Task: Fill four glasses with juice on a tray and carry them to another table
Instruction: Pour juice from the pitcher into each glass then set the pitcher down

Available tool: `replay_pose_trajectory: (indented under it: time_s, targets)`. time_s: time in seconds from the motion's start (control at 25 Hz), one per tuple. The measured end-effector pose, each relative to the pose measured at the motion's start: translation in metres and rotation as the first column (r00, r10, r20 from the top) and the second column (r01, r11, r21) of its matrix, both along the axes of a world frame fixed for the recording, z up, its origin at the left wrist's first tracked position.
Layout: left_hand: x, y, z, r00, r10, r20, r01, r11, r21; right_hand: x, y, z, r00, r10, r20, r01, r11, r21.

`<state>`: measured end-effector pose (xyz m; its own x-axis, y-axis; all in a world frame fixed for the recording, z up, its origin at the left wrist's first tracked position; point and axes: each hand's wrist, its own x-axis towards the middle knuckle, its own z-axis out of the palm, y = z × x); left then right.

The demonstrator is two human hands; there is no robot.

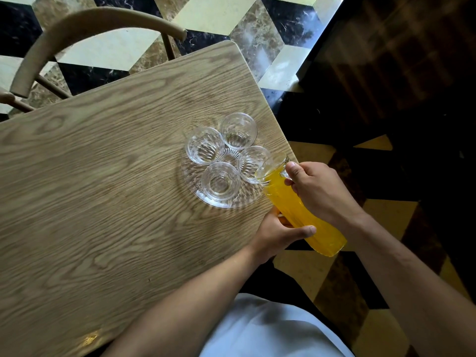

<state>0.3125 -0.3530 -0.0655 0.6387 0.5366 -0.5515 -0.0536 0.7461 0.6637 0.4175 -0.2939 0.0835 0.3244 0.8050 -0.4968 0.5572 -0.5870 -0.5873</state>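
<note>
Jug (pixel 304 212) tilted at nearest glass (pixel 253 163), both hands (pixel 319 191) grasping it; apparently no flow yet; fast tipping risks overshooting rim.

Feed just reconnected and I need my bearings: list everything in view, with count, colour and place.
Clear ribbed drinking glasses: four, colourless, empty, clustered on the tray.
Round clear glass tray: one, colourless, on the table near its right edge.
Tall glass jug of orange juice: one, tilted, mouth over the nearest glass.
Light wooden table: one, oak-coloured.
Curved-back wooden chair: one, beige, far side.
Left hand: grip under the jug body.
Right hand: grip near the jug's top.
</note>
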Motion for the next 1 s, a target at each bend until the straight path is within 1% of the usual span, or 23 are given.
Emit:
replay_pose_trajectory:
  time_s: [0.28,0.64,0.84,1.0]
  targets:
    - [0.000,0.000,0.008,1.000,0.002,-0.014,-0.003,1.000,-0.013,-0.001,0.003,0.000,0.999,0.030,0.036,-0.029,0.999,-0.025]
    - [0.001,0.003,0.014,0.999,0.004,0.039,-0.003,0.999,-0.035,0.000,0.009,-0.001,0.998,0.038,0.054,-0.036,0.998,-0.051]
    - [0.001,0.004,0.016,0.999,0.006,0.036,-0.005,1.000,-0.010,0.000,0.012,0.000,0.997,0.045,0.064,-0.041,0.997,-0.064]
    - [0.003,0.004,0.017,0.999,0.008,0.042,-0.007,1.000,-0.025,0.000,0.013,0.000,0.996,0.052,0.073,-0.047,0.997,-0.065]
